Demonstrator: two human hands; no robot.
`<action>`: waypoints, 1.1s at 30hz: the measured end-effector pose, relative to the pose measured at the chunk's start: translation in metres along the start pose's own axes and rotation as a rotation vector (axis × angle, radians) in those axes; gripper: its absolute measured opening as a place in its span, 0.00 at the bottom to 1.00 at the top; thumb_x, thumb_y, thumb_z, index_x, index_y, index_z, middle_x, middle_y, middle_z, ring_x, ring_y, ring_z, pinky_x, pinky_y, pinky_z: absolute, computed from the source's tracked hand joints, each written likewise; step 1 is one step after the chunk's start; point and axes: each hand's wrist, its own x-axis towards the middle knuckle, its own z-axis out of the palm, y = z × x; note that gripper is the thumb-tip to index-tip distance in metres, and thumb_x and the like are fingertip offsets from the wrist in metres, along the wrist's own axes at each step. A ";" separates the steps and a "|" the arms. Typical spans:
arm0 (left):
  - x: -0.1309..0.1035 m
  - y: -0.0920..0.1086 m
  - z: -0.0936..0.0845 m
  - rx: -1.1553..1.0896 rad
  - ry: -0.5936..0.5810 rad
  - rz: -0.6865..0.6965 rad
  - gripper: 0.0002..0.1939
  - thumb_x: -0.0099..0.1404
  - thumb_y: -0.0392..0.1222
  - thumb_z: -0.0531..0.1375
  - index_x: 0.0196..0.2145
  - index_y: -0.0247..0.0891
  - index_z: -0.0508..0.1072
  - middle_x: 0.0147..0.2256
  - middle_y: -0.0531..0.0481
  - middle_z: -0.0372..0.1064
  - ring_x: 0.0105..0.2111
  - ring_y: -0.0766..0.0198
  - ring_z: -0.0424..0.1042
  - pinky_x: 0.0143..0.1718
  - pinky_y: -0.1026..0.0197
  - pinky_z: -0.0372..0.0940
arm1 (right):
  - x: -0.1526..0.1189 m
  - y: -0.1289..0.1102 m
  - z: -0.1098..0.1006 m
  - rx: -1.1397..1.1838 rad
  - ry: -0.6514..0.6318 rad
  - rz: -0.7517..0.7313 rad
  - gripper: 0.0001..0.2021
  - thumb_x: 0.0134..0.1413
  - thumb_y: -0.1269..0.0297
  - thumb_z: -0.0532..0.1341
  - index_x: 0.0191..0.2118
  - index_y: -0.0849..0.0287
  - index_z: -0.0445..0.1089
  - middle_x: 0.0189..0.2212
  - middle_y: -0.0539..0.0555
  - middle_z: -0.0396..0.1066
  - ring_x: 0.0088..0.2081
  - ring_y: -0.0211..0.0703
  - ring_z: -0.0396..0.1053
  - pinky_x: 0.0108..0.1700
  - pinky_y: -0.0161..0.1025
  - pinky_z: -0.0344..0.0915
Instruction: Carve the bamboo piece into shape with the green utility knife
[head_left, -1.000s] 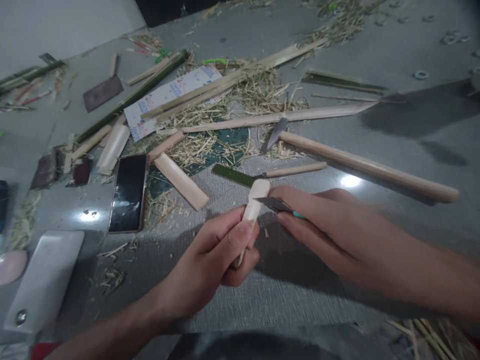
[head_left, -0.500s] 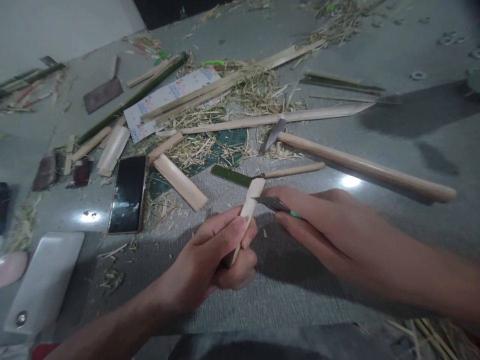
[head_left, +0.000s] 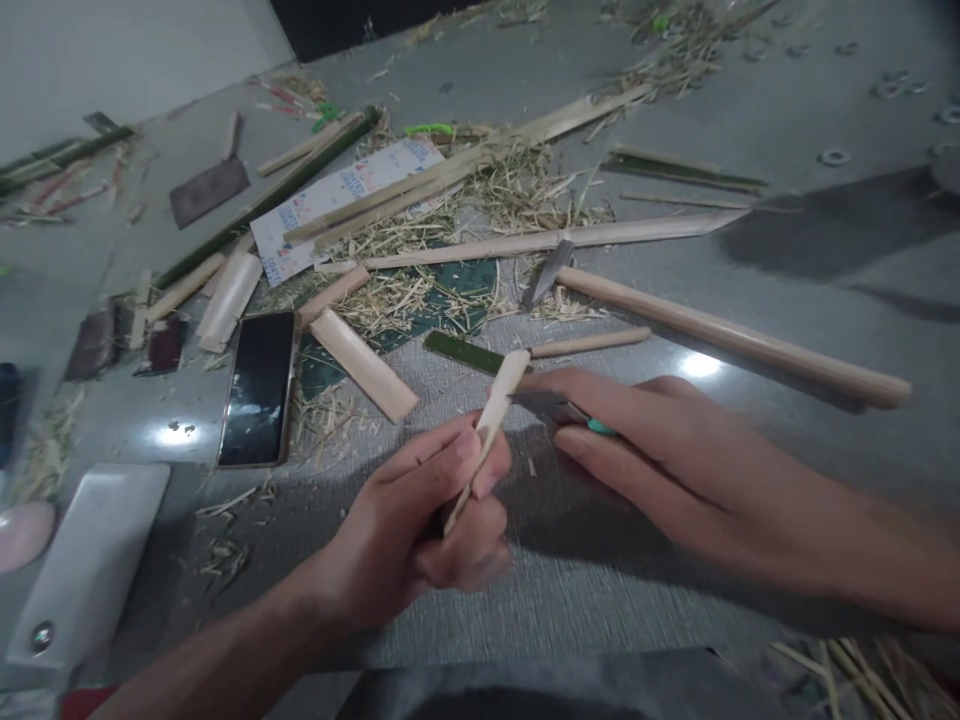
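My left hand [head_left: 442, 500] is closed around a pale bamboo strip [head_left: 504, 388], whose upper end sticks up past the thumb, tilted to the right. In my right hand [head_left: 607, 420] is a knife [head_left: 550, 404] with a grey blade and a bit of green on it. The blade tip lies at the right edge of the strip. Just behind the strip, a green bamboo piece [head_left: 465, 350] and a thin wooden handle [head_left: 592, 342] rest on the grey cloth.
A hammer [head_left: 735, 333] lies at the right. Phone [head_left: 259, 388], pale bamboo piece [head_left: 364, 365] and white box [head_left: 90, 560] are on the left. Shavings [head_left: 517, 185], long strips and a printed card [head_left: 345, 195] lie behind the hands. Metal rings [head_left: 834, 157] are at the far right.
The strip has turned slightly in my left hand, its lower end now further left. My left hand has shifted a little left, while the blade remains beside the strip.
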 end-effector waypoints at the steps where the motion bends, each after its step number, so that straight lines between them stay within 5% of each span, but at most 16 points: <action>1: 0.000 0.000 0.000 0.000 0.007 0.000 0.16 0.82 0.49 0.50 0.37 0.41 0.65 0.16 0.65 0.47 0.14 0.73 0.39 0.20 0.70 0.47 | -0.001 0.000 0.001 -0.008 0.008 0.005 0.14 0.78 0.59 0.51 0.61 0.45 0.67 0.50 0.47 0.80 0.42 0.42 0.80 0.41 0.39 0.71; 6: 0.000 0.000 -0.001 0.000 0.029 0.000 0.15 0.83 0.48 0.49 0.37 0.41 0.66 0.16 0.65 0.47 0.14 0.73 0.38 0.20 0.70 0.47 | 0.000 0.000 0.001 -0.054 0.026 0.027 0.16 0.78 0.61 0.51 0.64 0.43 0.65 0.48 0.46 0.82 0.36 0.40 0.79 0.38 0.39 0.71; 16: -0.001 0.001 0.000 0.002 0.040 -0.019 0.16 0.83 0.50 0.50 0.37 0.41 0.65 0.16 0.65 0.47 0.13 0.73 0.39 0.20 0.69 0.47 | -0.002 0.004 0.002 -0.081 0.028 -0.002 0.16 0.77 0.60 0.52 0.65 0.41 0.64 0.50 0.48 0.81 0.43 0.47 0.82 0.39 0.42 0.74; 24: -0.001 0.002 0.000 0.012 0.053 -0.033 0.16 0.82 0.51 0.51 0.37 0.41 0.65 0.16 0.65 0.46 0.14 0.73 0.38 0.20 0.68 0.46 | -0.004 0.001 0.002 -0.102 0.022 -0.009 0.16 0.77 0.61 0.52 0.65 0.42 0.63 0.44 0.46 0.81 0.32 0.42 0.78 0.36 0.39 0.73; 33: -0.002 0.001 0.000 -0.022 0.045 -0.032 0.16 0.83 0.49 0.49 0.37 0.41 0.66 0.16 0.65 0.46 0.13 0.73 0.38 0.20 0.69 0.47 | -0.002 0.003 0.002 -0.101 0.008 -0.015 0.16 0.77 0.62 0.52 0.64 0.41 0.64 0.45 0.47 0.81 0.33 0.44 0.78 0.34 0.39 0.71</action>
